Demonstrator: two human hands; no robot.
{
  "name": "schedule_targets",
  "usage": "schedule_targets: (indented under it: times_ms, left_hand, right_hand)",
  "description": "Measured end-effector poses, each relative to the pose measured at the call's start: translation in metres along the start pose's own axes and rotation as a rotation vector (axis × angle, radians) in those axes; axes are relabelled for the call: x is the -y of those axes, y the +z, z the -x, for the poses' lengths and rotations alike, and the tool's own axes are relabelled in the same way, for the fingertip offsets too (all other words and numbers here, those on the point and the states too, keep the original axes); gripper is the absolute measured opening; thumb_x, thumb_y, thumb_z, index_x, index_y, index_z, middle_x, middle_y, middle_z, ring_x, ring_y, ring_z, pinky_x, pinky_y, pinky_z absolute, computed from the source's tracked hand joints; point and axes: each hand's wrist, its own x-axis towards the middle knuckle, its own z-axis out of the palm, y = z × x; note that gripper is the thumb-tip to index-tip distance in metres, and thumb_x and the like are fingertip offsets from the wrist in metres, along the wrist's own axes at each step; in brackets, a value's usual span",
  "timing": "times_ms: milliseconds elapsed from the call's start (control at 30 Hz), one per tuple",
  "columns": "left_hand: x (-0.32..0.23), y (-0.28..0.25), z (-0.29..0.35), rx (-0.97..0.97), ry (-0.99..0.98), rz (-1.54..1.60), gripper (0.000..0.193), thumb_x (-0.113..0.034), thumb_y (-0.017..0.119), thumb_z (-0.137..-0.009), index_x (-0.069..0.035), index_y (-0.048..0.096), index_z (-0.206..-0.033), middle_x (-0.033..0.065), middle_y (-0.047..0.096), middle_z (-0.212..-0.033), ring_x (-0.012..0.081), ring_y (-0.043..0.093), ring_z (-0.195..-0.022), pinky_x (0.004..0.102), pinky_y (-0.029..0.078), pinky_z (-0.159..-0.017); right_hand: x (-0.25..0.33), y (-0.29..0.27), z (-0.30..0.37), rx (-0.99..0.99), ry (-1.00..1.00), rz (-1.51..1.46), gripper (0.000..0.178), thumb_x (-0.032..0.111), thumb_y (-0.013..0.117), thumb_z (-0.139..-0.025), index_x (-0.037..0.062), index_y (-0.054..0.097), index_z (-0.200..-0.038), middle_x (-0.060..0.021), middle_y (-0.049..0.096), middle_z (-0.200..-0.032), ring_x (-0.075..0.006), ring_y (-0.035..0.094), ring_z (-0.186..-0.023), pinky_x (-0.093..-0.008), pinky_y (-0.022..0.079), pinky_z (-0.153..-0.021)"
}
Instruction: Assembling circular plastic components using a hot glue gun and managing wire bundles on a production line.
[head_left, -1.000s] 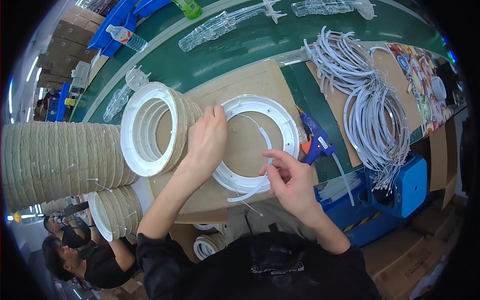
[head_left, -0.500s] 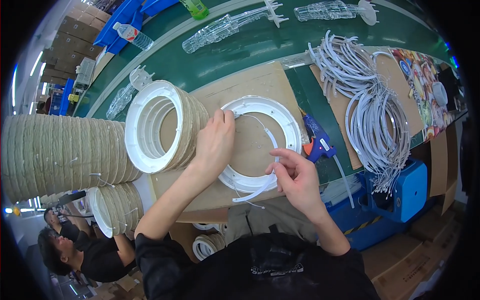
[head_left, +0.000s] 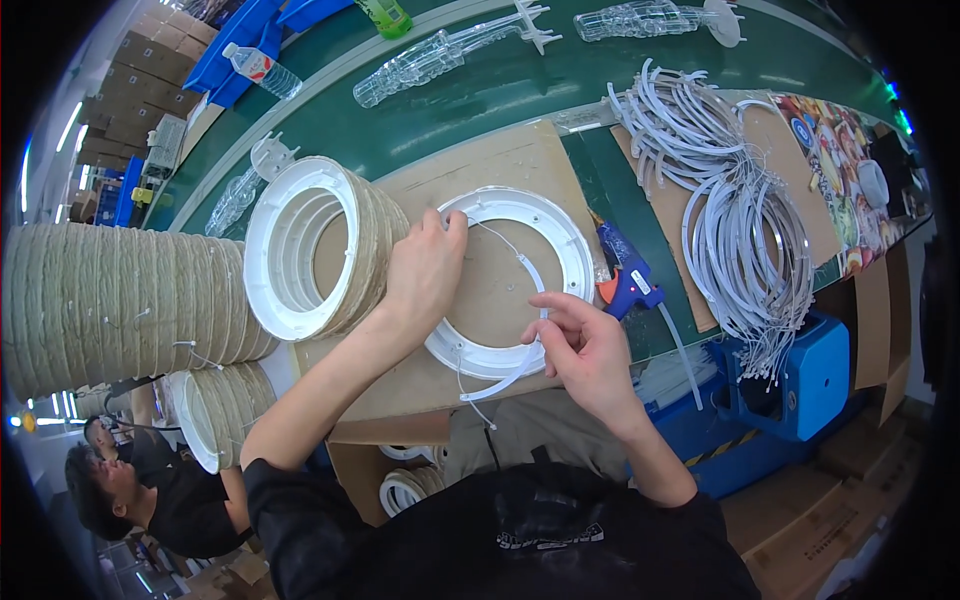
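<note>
A white plastic ring lies flat on a cardboard sheet in front of me. My left hand is at its upper left rim, fingertips pinched on a thin white wire. That wire leads to a curved white light strip, which crosses the ring's opening and overlaps its near rim. My right hand pinches the strip's middle between thumb and fingers, at the ring's right side. Another thin wire with a small end hangs from the strip's near end.
A blue glue gun lies right of the ring, beside a heap of white light strips. Stacked fabric-covered rings stand at left, near a larger stack. Clear plastic pieces lie on the green bench. Other people work at lower left.
The view has shifted slightly. My right fingers have moved a little up and left along the strip. The loose wire's end has swung left and toward me. My left hand keeps its place.
</note>
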Motion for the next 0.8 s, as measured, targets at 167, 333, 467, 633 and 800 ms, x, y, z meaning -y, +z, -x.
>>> schedule_targets:
  times_ms: [167,333,467,633,800]
  left_hand:
    - [0.002,-0.005,-0.003,-0.001,0.025,-0.072,0.026,-0.003,0.067,-0.081,-0.002,0.056,-0.105,0.0146,0.063,-0.090,0.0266,0.071,-0.084,0.0317,0.058,-0.062]
    - [0.006,-0.018,-0.002,0.054,0.034,-0.090,0.026,-0.003,0.068,-0.081,-0.002,0.056,-0.104,0.0148,0.064,-0.091,0.0272,0.072,-0.078,0.0317,0.058,-0.061]
    - [0.010,-0.027,0.002,0.051,0.064,-0.132,0.026,-0.003,0.068,-0.080,-0.002,0.055,-0.104,0.0144,0.064,-0.091,0.0265,0.072,-0.079,0.0322,0.058,-0.061]
    - [0.011,-0.020,0.002,0.046,0.103,-0.136,0.025,-0.003,0.067,-0.081,-0.002,0.056,-0.104,0.0144,0.064,-0.092,0.0257,0.072,-0.079,0.0325,0.058,-0.062]
    - [0.007,-0.016,-0.002,0.049,0.094,-0.101,0.024,-0.004,0.066,-0.082,-0.001,0.056,-0.103,0.0135,0.065,-0.092,0.0259,0.073,-0.078,0.0328,0.058,-0.062]
  right_hand:
    - [-0.001,-0.001,-0.001,0.012,0.019,-0.046,0.028,0.002,0.055,-0.096,-0.0045,0.059,-0.124,-0.0067,0.070,-0.088,-0.0034,0.053,-0.057,-0.0190,0.045,-0.052]
    - [-0.003,-0.005,-0.005,0.029,0.021,-0.084,0.028,0.002,0.055,-0.096,-0.0047,0.059,-0.124,-0.0073,0.070,-0.087,-0.0036,0.053,-0.057,-0.0192,0.045,-0.052]
    - [-0.003,-0.005,-0.003,0.034,0.029,-0.100,0.028,0.001,0.055,-0.096,-0.0048,0.059,-0.123,-0.0076,0.070,-0.087,-0.0038,0.052,-0.057,-0.0193,0.044,-0.051]
    - [-0.001,-0.005,-0.004,0.033,0.035,-0.112,0.028,0.001,0.055,-0.096,-0.0046,0.059,-0.123,-0.0075,0.070,-0.087,-0.0038,0.052,-0.056,-0.0193,0.044,-0.050]
    - [-0.005,-0.006,-0.004,0.034,0.025,-0.124,0.028,0.001,0.055,-0.096,-0.0045,0.059,-0.123,-0.0074,0.070,-0.087,-0.0037,0.052,-0.056,-0.0192,0.044,-0.050]
